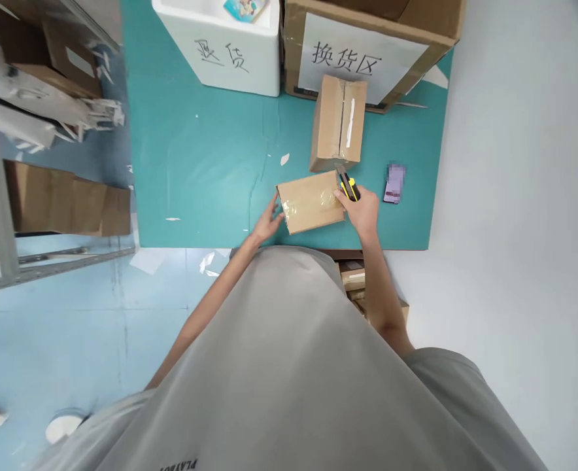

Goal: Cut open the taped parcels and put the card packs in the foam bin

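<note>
A small brown cardboard box with shiny clear tape lies slightly tilted near the front edge of the green table. My left hand touches its left end, fingers apart. At the right end, my right hand is closed round a black and yellow box cutter, its thumb by the box's edge. The cutter's tip points up and left. Just behind stands a second taped cardboard box with a white strip on top.
At the back are a white bin and a large open carton, both with handwritten labels. A phone lies on the right. Metal shelving with cardboard stands at the left; paper scraps dot the table and floor.
</note>
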The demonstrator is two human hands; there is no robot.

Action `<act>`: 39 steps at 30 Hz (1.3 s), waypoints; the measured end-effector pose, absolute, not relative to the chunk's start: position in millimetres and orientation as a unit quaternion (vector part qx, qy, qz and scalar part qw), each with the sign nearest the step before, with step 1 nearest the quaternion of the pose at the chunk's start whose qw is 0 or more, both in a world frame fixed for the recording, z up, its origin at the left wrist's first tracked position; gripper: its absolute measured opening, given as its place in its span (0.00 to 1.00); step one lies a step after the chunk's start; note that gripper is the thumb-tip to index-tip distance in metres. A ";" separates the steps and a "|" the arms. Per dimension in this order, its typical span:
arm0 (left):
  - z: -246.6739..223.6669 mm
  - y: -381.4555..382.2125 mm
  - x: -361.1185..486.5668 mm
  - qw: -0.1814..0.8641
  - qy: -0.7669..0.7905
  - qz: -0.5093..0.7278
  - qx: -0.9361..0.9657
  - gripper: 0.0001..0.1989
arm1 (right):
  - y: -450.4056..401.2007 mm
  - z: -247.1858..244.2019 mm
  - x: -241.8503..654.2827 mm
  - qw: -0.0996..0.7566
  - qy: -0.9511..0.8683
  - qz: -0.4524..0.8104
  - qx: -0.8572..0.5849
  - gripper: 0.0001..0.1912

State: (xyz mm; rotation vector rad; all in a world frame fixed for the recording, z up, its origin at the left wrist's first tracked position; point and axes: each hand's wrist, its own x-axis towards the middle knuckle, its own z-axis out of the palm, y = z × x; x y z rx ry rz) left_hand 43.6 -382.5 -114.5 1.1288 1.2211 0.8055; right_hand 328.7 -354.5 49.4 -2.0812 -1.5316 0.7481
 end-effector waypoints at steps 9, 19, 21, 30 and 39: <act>-17.2 -325.1 29.5 0.518 0.508 0.424 0.543 0.27 | -350.0 44.1 320.2 0.189 -0.598 0.201 -0.753 0.26; -11.2 -332.9 35.1 0.542 0.528 0.402 0.515 0.24 | -430.3 110.7 264.8 0.052 -0.705 0.275 -0.652 0.25; -11.1 -335.8 37.5 0.543 0.536 0.398 0.510 0.24 | -440.0 114.7 249.6 -0.001 -0.716 0.272 -0.643 0.26; -21.2 -347.7 47.4 0.542 0.528 0.411 0.508 0.20 | -444.5 120.5 229.0 -0.117 -0.683 0.225 -0.685 0.29; -29.5 -347.0 51.9 0.540 0.511 0.447 0.498 0.20 | -448.6 124.7 218.0 -0.119 -0.687 0.205 -0.687 0.28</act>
